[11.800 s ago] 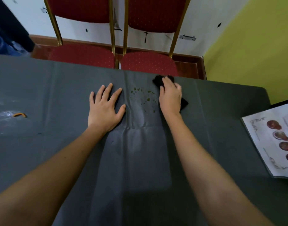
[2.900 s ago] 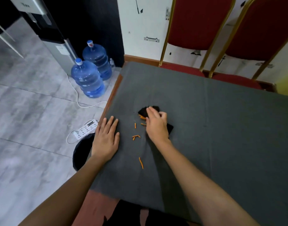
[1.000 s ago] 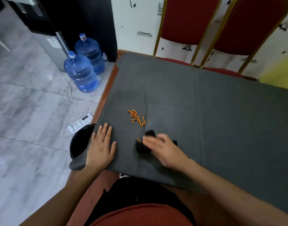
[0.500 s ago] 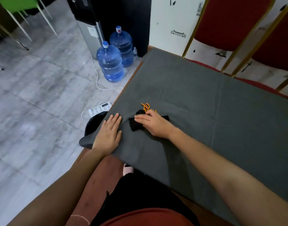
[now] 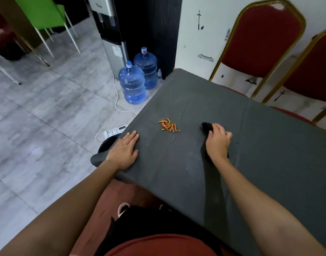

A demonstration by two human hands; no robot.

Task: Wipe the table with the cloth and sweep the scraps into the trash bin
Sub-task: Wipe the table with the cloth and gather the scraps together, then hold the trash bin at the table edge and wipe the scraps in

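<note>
Since half a second ago my right hand [image 5: 218, 143] has carried the black cloth [image 5: 207, 127] away from the orange scraps [image 5: 168, 125], which now lie apart between it and my flat, empty left hand [image 5: 125, 150] at the table [image 5: 269, 154] edge. Bunched under my curled fingers, the cloth looks soft and light; the scraps look loose enough to scatter. Only a dark sliver of the trash bin [image 5: 107, 145] shows beneath the table's corner.

The table [image 5: 269, 154] wears a matt grey cover, smooth with faint creases. The black cloth [image 5: 206, 127] looks soft and dull. The water bottles [image 5: 132, 84] are clear blue glossy plastic. The floor [image 5: 38, 117] is pale stone-look tile with a slight sheen. The chairs [image 5: 260, 39] have red fabric and shiny gold metal frames.
</note>
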